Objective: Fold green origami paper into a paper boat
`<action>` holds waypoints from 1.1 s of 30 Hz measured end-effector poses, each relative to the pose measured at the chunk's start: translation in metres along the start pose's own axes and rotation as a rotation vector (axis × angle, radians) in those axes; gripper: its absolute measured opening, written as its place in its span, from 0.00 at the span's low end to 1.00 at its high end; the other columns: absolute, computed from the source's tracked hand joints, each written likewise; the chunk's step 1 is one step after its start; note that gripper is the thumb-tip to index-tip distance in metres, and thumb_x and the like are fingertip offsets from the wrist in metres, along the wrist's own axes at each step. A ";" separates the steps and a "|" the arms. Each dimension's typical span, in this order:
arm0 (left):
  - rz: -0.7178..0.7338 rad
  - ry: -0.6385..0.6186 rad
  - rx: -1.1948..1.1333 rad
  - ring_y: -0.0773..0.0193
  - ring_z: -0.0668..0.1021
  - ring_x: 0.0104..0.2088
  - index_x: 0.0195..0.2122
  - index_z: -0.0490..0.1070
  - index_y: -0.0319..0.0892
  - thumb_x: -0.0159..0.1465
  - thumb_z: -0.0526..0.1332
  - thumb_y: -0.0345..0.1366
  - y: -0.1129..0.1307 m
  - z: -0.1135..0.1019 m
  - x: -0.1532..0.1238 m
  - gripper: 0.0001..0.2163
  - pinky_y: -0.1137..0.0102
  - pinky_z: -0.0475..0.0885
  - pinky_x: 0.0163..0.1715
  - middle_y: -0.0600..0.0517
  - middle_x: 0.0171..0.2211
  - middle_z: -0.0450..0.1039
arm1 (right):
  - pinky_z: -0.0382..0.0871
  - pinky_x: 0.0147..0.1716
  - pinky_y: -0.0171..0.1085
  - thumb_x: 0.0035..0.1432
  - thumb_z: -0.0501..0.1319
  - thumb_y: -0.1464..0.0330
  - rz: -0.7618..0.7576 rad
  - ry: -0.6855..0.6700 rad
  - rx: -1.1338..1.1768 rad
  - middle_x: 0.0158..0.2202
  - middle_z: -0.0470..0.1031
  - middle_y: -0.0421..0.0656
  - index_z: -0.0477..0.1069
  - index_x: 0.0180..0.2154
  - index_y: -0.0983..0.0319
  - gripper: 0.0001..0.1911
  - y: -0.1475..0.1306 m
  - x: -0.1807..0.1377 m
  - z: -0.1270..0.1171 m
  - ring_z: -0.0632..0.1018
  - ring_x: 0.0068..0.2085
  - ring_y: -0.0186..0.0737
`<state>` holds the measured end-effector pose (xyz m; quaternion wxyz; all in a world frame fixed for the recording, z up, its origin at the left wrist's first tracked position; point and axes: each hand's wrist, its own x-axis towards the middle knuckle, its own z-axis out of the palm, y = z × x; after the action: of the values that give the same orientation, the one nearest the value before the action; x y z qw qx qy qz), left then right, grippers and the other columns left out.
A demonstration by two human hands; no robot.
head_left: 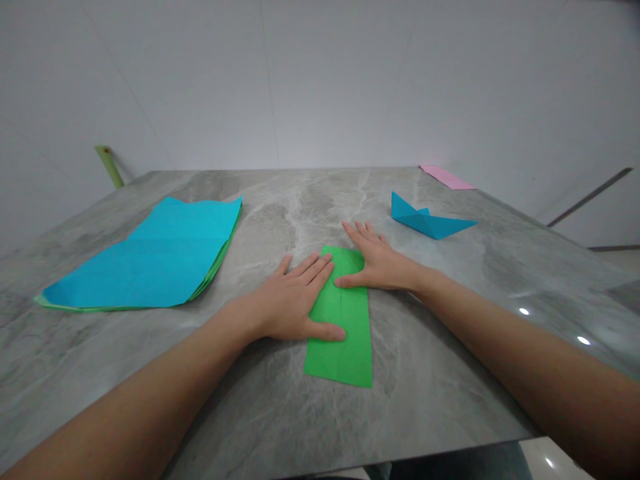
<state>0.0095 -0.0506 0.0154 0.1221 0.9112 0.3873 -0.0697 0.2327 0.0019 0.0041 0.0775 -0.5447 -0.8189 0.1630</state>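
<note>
A narrow rectangle of green paper (345, 353) lies flat on the table in front of me, with a faint crease down its middle. My left hand (295, 300) rests on its left side, fingers stretched and thumb reaching across the paper. On the upper right edge lies my right hand (377, 263), fingers spread and thumb over the sheet. Both hands press from above rather than grasping. Parts of the paper's edges are hidden under them. Beyond my right hand sits a folded blue paper boat (430, 223).
A stack of blue and green paper sheets (150, 260) with uneven edges lies at the left. Pink paper (447, 177) rests at the far right edge of the grey marbled table (280, 420). A white wall (300, 80) stands behind the table.
</note>
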 end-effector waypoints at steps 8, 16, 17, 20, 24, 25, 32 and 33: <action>-0.001 -0.005 0.004 0.46 0.39 0.72 0.72 0.34 0.33 0.59 0.46 0.72 0.001 0.000 -0.001 0.53 0.42 0.35 0.66 0.40 0.72 0.29 | 0.33 0.65 0.67 0.45 0.68 0.44 -0.163 -0.045 -0.034 0.72 0.26 0.60 0.33 0.72 0.63 0.66 -0.005 -0.007 -0.002 0.29 0.70 0.64; -0.019 -0.018 -0.032 0.55 0.37 0.72 0.72 0.34 0.38 0.72 0.35 0.54 -0.003 0.002 0.002 0.34 0.43 0.36 0.67 0.49 0.72 0.27 | 0.33 0.65 0.66 0.49 0.65 0.45 -0.160 -0.036 -0.025 0.72 0.28 0.61 0.33 0.72 0.64 0.63 -0.004 -0.006 0.001 0.30 0.70 0.63; -0.030 -0.027 -0.029 0.56 0.37 0.72 0.72 0.34 0.38 0.73 0.34 0.51 -0.003 0.002 0.003 0.32 0.44 0.36 0.67 0.49 0.72 0.27 | 0.33 0.65 0.67 0.50 0.65 0.45 -0.165 -0.037 -0.026 0.72 0.28 0.61 0.33 0.72 0.64 0.63 -0.003 -0.006 0.001 0.30 0.70 0.63; -0.050 -0.037 -0.020 0.56 0.37 0.72 0.72 0.33 0.38 0.73 0.35 0.49 -0.001 0.001 0.003 0.31 0.45 0.35 0.67 0.49 0.72 0.27 | 0.32 0.64 0.68 0.49 0.66 0.45 -0.184 -0.051 -0.027 0.72 0.28 0.61 0.33 0.72 0.64 0.63 -0.004 -0.007 0.000 0.29 0.70 0.64; -0.055 -0.020 -0.013 0.55 0.38 0.72 0.72 0.34 0.38 0.73 0.36 0.49 0.001 0.000 0.003 0.31 0.46 0.35 0.67 0.48 0.72 0.28 | 0.31 0.64 0.68 0.47 0.67 0.44 -0.214 -0.081 -0.037 0.72 0.27 0.61 0.33 0.72 0.64 0.65 -0.007 -0.009 0.000 0.28 0.70 0.65; -0.055 -0.020 -0.011 0.55 0.38 0.72 0.72 0.35 0.38 0.73 0.36 0.49 0.001 0.000 0.003 0.31 0.46 0.35 0.67 0.47 0.72 0.28 | 0.31 0.64 0.68 0.47 0.67 0.44 -0.226 -0.082 -0.035 0.72 0.27 0.60 0.33 0.72 0.64 0.65 -0.008 -0.010 0.000 0.28 0.70 0.65; -0.032 0.017 -0.013 0.52 0.41 0.72 0.73 0.37 0.40 0.72 0.37 0.54 -0.001 0.004 0.003 0.34 0.45 0.37 0.67 0.45 0.72 0.32 | 0.30 0.63 0.71 0.45 0.67 0.42 -0.300 -0.103 0.020 0.73 0.27 0.59 0.31 0.72 0.62 0.68 -0.009 -0.014 0.001 0.29 0.70 0.67; -0.031 0.019 -0.015 0.51 0.41 0.72 0.73 0.37 0.39 0.71 0.38 0.55 -0.001 0.004 0.003 0.34 0.45 0.37 0.67 0.45 0.72 0.31 | 0.30 0.63 0.71 0.44 0.67 0.42 -0.301 -0.109 0.017 0.73 0.27 0.59 0.30 0.72 0.62 0.68 -0.010 -0.015 0.002 0.29 0.70 0.67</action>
<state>0.0107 -0.0491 0.0106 0.1242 0.9047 0.4031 -0.0600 0.2296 -0.0155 0.0067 0.0615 -0.4054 -0.8930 0.1858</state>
